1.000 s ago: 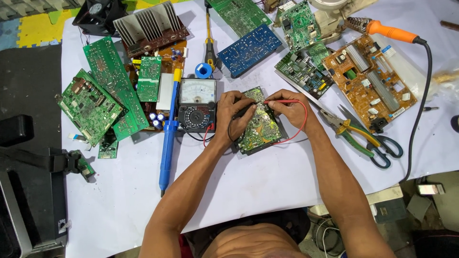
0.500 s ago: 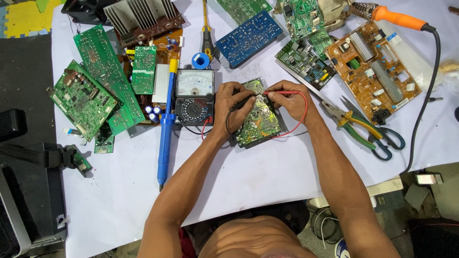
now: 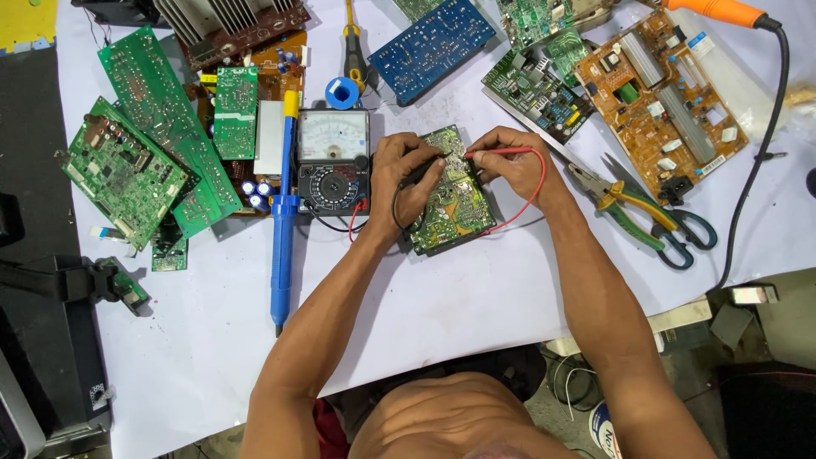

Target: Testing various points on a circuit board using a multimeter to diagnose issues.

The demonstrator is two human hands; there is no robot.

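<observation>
Left hand [image 3: 406, 183] grips black probe [image 3: 422, 172], right hand [image 3: 508, 163] pinches red probe [image 3: 501, 153] on green circuit board [image 3: 452, 204]; tip slip could short adj. pads.

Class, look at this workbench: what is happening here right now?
A person holds a red probe in the right hand and a black probe in the left hand, both tips on a green circuit board lying on the white table. An analog multimeter sits just left of it. Pliers and other boards lie around, untouched.
</observation>
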